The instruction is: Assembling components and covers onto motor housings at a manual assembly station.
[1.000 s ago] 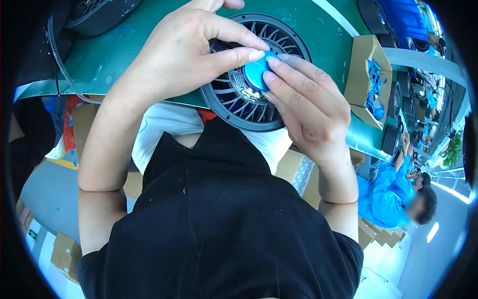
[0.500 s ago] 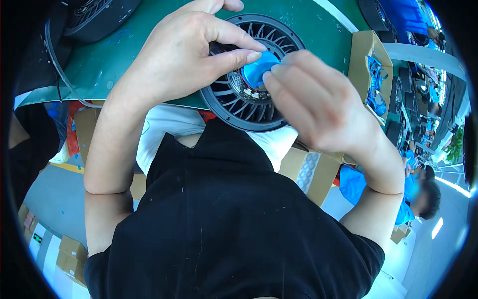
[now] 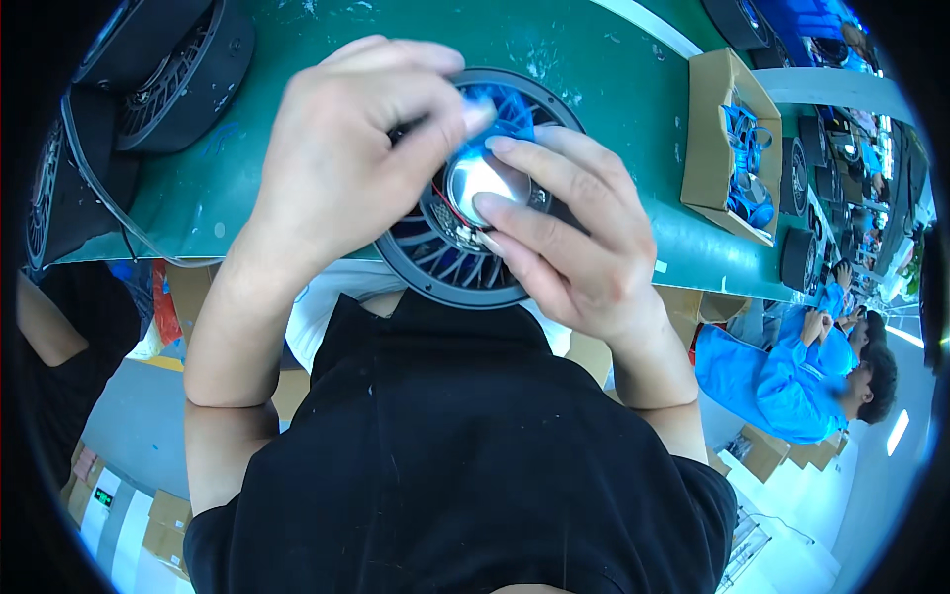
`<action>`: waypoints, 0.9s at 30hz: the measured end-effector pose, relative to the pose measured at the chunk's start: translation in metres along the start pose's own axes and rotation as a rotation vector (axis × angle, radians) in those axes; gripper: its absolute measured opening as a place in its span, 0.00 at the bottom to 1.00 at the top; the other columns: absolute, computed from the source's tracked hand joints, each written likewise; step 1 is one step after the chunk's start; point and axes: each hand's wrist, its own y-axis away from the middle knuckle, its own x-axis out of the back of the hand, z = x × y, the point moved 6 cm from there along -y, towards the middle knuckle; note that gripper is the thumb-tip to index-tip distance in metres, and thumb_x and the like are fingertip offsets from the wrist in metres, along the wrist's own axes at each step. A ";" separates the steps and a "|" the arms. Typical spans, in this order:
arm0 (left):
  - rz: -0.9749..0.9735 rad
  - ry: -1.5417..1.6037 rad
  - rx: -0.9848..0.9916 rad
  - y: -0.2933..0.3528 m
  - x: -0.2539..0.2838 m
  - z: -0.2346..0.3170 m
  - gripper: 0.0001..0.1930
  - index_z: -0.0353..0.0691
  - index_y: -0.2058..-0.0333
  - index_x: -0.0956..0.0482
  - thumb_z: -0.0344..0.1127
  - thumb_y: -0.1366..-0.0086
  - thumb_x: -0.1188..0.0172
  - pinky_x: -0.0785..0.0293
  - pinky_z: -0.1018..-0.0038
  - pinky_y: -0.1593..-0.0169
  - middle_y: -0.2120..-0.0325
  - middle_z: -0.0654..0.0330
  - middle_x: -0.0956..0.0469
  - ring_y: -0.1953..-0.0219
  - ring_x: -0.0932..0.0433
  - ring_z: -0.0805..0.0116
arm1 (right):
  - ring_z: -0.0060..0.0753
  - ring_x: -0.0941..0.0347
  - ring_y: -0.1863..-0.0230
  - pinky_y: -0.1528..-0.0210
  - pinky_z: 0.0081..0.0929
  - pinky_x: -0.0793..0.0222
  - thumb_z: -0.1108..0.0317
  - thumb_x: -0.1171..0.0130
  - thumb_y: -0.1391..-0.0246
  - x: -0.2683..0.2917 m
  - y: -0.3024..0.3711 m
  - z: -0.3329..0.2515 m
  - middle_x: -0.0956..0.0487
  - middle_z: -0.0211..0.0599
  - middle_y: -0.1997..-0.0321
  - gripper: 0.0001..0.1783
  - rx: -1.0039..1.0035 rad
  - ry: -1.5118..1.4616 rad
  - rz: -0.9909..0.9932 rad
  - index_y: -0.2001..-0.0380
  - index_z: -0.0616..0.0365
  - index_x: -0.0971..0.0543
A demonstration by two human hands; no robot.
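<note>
A round black housing with curved fins (image 3: 445, 282) lies at the table's front edge. In its middle is a shiny silver disc (image 3: 475, 183), with a red wire and small white connectors beside it. Crumpled blue film (image 3: 510, 119) stands at the disc's far side. My left hand (image 3: 361, 139), blurred by motion, pinches the film between thumb and fingers. Fingertips of my right hand (image 3: 584, 228) rest on the disc and around its right edge, holding it. The hands hide parts of the housing's left and right sides.
On the green table (image 3: 614, 109), a cardboard box (image 3: 705, 158) of blue straps or film stands at right. Black finned wheels (image 3: 188, 89) are stacked at left, with a grey cable (image 3: 94, 178) in front. People in blue (image 3: 782, 381) sit at far right.
The blue film that covered the disc has been pulled up and away, baring the silver surface. My right hand has moved from the film onto the disc. The view has shifted a little.
</note>
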 end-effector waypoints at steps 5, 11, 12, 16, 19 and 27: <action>0.460 0.528 0.372 0.012 0.014 -0.037 0.04 0.36 0.63 0.26 0.25 0.37 0.43 0.37 0.85 0.71 0.68 0.54 0.22 0.70 0.29 0.79 | 0.55 0.23 0.49 0.47 0.43 0.27 0.80 0.34 0.59 -0.004 0.000 -0.005 0.21 0.53 0.48 0.15 -0.020 0.012 -0.069 0.64 0.66 0.19; 0.202 0.873 0.461 0.066 0.014 -0.031 0.15 0.33 0.57 0.32 0.34 0.37 0.39 0.34 0.81 0.72 0.75 0.58 0.24 0.75 0.29 0.79 | 0.58 0.26 0.43 0.42 0.47 0.29 0.81 0.36 0.58 -0.009 0.004 -0.002 0.22 0.56 0.47 0.18 0.018 -0.024 -0.181 0.60 0.69 0.22; 0.112 0.896 0.593 0.074 0.005 -0.024 0.20 0.32 0.52 0.33 0.37 0.36 0.39 0.35 0.81 0.73 0.76 0.59 0.24 0.76 0.29 0.79 | 0.58 0.26 0.43 0.42 0.47 0.29 0.81 0.37 0.58 -0.010 0.005 -0.004 0.22 0.56 0.47 0.18 0.020 -0.012 -0.206 0.59 0.69 0.22; -0.105 0.523 0.832 0.081 -0.009 -0.011 0.28 0.29 0.46 0.35 0.44 0.35 0.39 0.36 0.81 0.74 0.77 0.61 0.24 0.77 0.30 0.81 | 0.58 0.26 0.44 0.43 0.47 0.28 0.80 0.38 0.56 -0.012 0.002 -0.011 0.22 0.56 0.48 0.16 -0.001 0.128 -0.295 0.60 0.69 0.22; -0.180 0.674 0.989 0.088 -0.017 -0.013 0.31 0.29 0.42 0.37 0.46 0.35 0.39 0.36 0.82 0.74 0.77 0.62 0.24 0.77 0.30 0.82 | 0.57 0.25 0.45 0.46 0.45 0.27 0.79 0.39 0.55 -0.019 -0.001 -0.021 0.22 0.55 0.48 0.16 -0.035 0.262 -0.259 0.59 0.69 0.22; -0.123 0.584 0.889 0.090 -0.017 -0.022 0.32 0.32 0.37 0.40 0.46 0.32 0.43 0.37 0.81 0.77 0.78 0.64 0.26 0.80 0.30 0.80 | 0.50 0.23 0.50 0.55 0.37 0.26 0.72 0.37 0.53 0.018 -0.008 -0.004 0.24 0.55 0.46 0.21 -0.208 0.403 -0.038 0.52 0.63 0.22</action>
